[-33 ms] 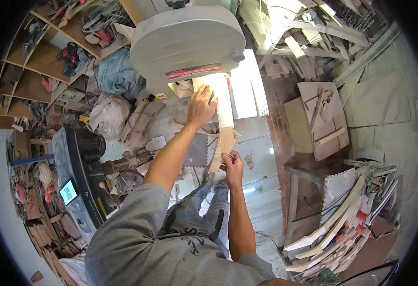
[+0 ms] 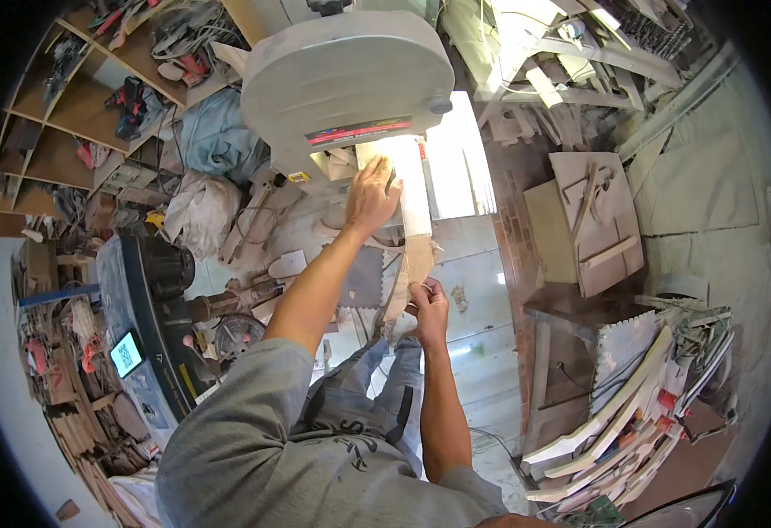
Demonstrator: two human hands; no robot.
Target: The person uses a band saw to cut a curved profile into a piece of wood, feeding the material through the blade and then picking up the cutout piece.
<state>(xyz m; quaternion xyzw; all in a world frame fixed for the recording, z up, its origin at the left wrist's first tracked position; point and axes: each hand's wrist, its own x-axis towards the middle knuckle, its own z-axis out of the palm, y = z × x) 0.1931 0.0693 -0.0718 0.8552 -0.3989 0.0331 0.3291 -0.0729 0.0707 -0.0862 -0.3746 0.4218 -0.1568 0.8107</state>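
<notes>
A large grey band saw (image 2: 341, 84) stands in front of me, with a bright light under its head. A long wooden board (image 2: 417, 257) runs from the lit area toward my body, its near part brown and rough-edged. My left hand (image 2: 371, 198) lies at the saw with fingers stretched forward on pale wood under the head and the thumb apart. The blade is hidden by the head. My right hand (image 2: 430, 308) pinches the board's near end from the right side, close to my waist.
Wooden shelves (image 2: 77, 114) with power tools fill the far left. A black and grey machine (image 2: 152, 326) with a lit screen stands at left. On the right are a box with wooden pieces on it (image 2: 596, 220) and a stack of curved wooden strips (image 2: 614, 422).
</notes>
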